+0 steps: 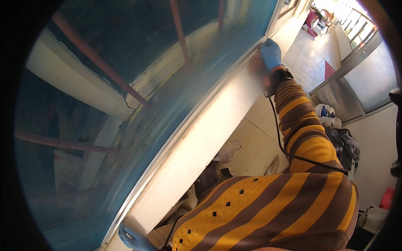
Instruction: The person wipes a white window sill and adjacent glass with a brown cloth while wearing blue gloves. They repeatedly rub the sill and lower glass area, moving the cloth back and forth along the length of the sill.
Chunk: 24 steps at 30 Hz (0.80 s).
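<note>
My right hand (271, 54), in a blue glove, is closed against the far end of the white window frame (188, 121). Whether something is inside its fingers is hidden; a blurred reddish patch lies beside it. A black strap (281, 77) circles that wrist, and a black cable (278, 133) runs back along the striped sleeve. My left hand (134, 239), also blue-gloved, is at the near end of the pale sill (194, 147), its fingers curved apart from the thumb with nothing seen between. Beyond the frame is a mesh-screened window (150, 56) with reddish bars behind it.
Below the sill, a clear plastic bag (227, 152) and dark items lie on the tiled floor (251, 138). Black bags (342, 141) and a white bag (326, 114) sit by a metal-framed door (342, 98). A pink basin (312, 32) stands farther off near a railing (356, 23).
</note>
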Tool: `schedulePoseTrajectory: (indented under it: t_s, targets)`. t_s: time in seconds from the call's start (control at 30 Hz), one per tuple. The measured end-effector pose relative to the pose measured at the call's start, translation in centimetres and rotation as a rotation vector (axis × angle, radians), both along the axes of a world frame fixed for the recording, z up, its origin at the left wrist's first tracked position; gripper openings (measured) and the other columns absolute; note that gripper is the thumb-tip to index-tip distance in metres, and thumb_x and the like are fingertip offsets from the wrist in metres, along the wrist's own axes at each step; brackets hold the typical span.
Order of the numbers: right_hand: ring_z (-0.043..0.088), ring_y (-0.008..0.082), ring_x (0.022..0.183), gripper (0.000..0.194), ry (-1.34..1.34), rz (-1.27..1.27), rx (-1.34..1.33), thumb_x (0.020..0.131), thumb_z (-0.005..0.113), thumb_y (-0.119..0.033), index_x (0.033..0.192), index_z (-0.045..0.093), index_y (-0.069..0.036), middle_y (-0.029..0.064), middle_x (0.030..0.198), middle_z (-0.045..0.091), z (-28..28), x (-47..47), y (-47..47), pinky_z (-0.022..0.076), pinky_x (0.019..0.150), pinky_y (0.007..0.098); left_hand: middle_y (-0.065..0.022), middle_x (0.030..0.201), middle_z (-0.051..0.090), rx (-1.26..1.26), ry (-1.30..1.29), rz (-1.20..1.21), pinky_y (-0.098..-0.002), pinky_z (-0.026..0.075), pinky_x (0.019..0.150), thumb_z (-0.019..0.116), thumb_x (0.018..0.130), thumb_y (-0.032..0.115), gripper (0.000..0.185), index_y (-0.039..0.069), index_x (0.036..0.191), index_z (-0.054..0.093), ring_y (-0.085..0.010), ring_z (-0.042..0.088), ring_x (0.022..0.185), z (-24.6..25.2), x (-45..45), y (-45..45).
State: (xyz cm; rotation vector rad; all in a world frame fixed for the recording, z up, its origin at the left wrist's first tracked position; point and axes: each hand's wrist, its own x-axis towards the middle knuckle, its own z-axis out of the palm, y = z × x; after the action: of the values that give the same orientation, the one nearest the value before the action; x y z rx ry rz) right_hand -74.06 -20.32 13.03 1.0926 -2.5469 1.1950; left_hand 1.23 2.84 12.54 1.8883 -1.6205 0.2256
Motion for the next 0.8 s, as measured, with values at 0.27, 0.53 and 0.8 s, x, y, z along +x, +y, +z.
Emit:
schedulePoseTrajectory:
  t_s: [0.27, 0.53, 0.8]
  targets:
    - [0.062, 0.0440, 0.088, 0.017, 0.040, 0.048, 0.008, 0.083, 0.061, -0.021, 0.088, 0.062, -0.004, 0.0234, 0.089, 0.065, -0.4, -1.4, -0.4, 0.0496, 0.076, 0.0461, -0.0165, 0.103, 0.065, -0.048, 0.004, -0.047, -0.0376, 0.050, 0.081, 0.053, 0.099, 0.013, 0.023, -0.007, 0.104, 0.065, -0.0297, 0.062, 0.093, -0.6, -0.1, -0.5]
    - [0.060, 0.0450, 0.091, 0.020, 0.151, 0.174, -0.006, 0.085, 0.054, -0.023, 0.092, 0.062, -0.007, 0.0225, 0.094, 0.065, -0.5, 8.6, 2.8, 0.0496, 0.079, 0.0480, -0.0166, 0.104, 0.063, -0.030, 0.031, -0.078, -0.0366, 0.051, 0.081, 0.055, 0.098, 0.015, 0.023, -0.003, 0.108, 0.064, -0.0299, 0.062, 0.093, -1.2, 0.7, -0.8]
    - [0.062, 0.0416, 0.087, 0.021, 0.069, 0.337, 0.072, 0.089, 0.051, -0.020, 0.101, 0.062, -0.007, 0.0197, 0.091, 0.066, 2.2, 26.9, 8.8, 0.0508, 0.078, 0.0476, -0.0135, 0.105, 0.064, -0.017, 0.039, -0.114, -0.0365, 0.051, 0.080, 0.057, 0.096, 0.015, 0.020, 0.001, 0.108, 0.066, -0.0287, 0.063, 0.093, -1.1, 0.5, -0.9]
